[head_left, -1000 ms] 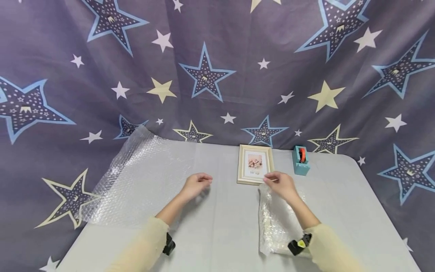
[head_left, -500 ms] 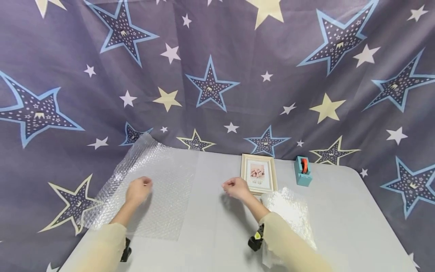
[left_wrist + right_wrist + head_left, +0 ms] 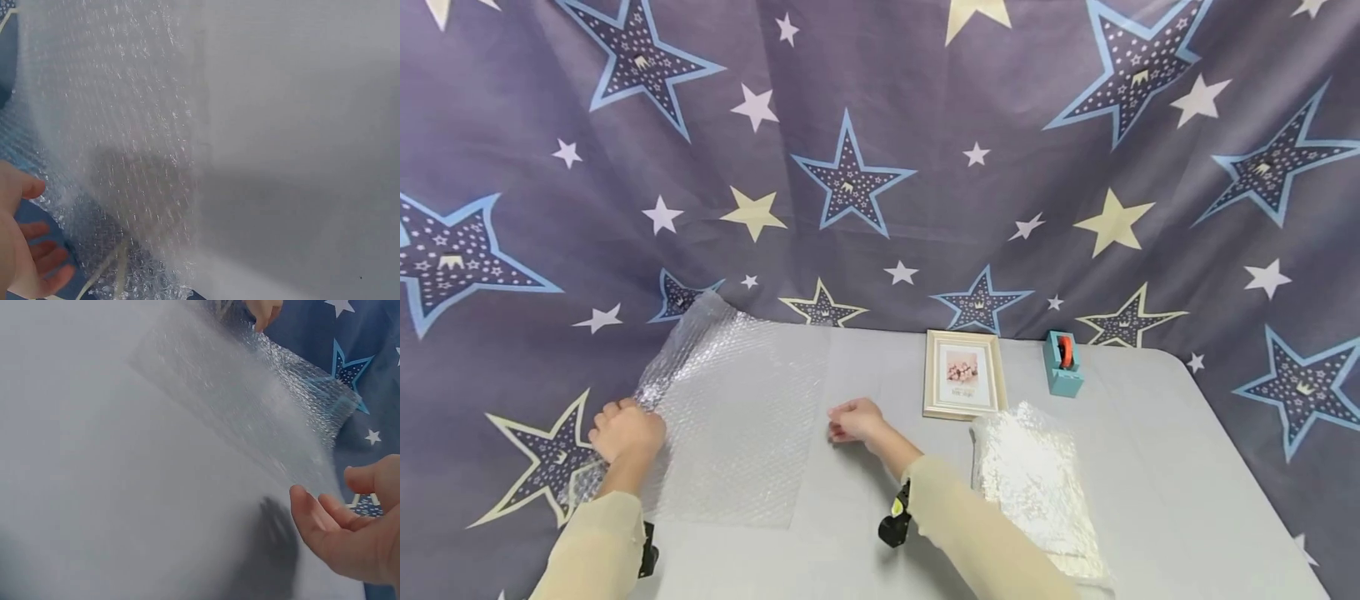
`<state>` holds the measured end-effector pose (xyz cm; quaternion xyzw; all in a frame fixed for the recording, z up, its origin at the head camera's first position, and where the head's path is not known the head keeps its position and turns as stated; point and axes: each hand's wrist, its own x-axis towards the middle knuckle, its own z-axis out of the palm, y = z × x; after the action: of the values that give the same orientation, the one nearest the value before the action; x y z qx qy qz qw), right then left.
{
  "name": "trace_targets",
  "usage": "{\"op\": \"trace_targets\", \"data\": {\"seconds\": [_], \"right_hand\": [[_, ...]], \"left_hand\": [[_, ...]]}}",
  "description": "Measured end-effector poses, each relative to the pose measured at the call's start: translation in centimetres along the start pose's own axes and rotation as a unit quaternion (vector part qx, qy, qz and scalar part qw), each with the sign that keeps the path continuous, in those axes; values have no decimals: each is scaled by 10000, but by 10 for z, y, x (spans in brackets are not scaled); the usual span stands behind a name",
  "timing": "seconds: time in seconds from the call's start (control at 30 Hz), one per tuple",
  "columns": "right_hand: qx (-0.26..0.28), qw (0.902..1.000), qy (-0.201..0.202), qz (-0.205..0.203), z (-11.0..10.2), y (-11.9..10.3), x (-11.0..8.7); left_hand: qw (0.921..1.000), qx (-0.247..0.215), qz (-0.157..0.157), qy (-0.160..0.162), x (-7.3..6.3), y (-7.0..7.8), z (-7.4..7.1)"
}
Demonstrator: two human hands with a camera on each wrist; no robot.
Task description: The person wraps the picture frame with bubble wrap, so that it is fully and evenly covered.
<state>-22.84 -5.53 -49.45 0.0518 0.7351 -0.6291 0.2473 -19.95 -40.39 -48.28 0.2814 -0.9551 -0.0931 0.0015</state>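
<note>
A clear bubble wrap sheet [image 3: 741, 433] lies flat over the table's left part, its outer side hanging past the edge. My left hand [image 3: 628, 435] is at that outer side. Up close, the left wrist view has its thumb and loosely bent fingers [image 3: 53, 259] apart beside the edge of the wrap, with nothing between them. Just right of the sheet, my right hand [image 3: 859, 421] hovers over the table, casting a shadow. Its fingers [image 3: 312, 519] are relaxed and hold nothing.
Right of my right hand, a flat bubble-wrapped package [image 3: 1033, 475] lies on the table [image 3: 1157, 467]. Behind it is a cream picture frame [image 3: 962, 375] with a flower print. A teal tape dispenser [image 3: 1063, 367] with red inside stands farther right. A star-patterned curtain [image 3: 880, 250] hangs behind.
Both hands have moved left. The left hand has crossed the bubble wrap to its outer side; the right hand has come away from the picture frame and package toward the sheet.
</note>
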Motion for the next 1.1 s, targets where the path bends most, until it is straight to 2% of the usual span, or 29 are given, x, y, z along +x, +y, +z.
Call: {"op": "trace_targets", "data": {"seconds": [0.1, 0.23, 0.63, 0.73, 0.93, 1.1], "right_hand": [[347, 9991, -188, 129, 11, 2, 2], [623, 9975, -276, 164, 18, 4, 2], [1023, 9938, -286, 324, 28, 12, 6], [937, 9941, -404, 359, 32, 14, 6], [834, 9946, -557, 257, 36, 14, 2], [644, 9965, -478, 217, 35, 15, 1]], "left_hand": [[9993, 64, -239, -273, 2, -2, -1], [9978, 134, -461, -464, 4, 1, -1], [9966, 134, -655, -478, 14, 4, -4], [9972, -160, -656, -329, 14, 2, -3], [9940, -784, -736, 195, 13, 4, 3], [9874, -1437, -325, 582, 8, 5, 8]]}}
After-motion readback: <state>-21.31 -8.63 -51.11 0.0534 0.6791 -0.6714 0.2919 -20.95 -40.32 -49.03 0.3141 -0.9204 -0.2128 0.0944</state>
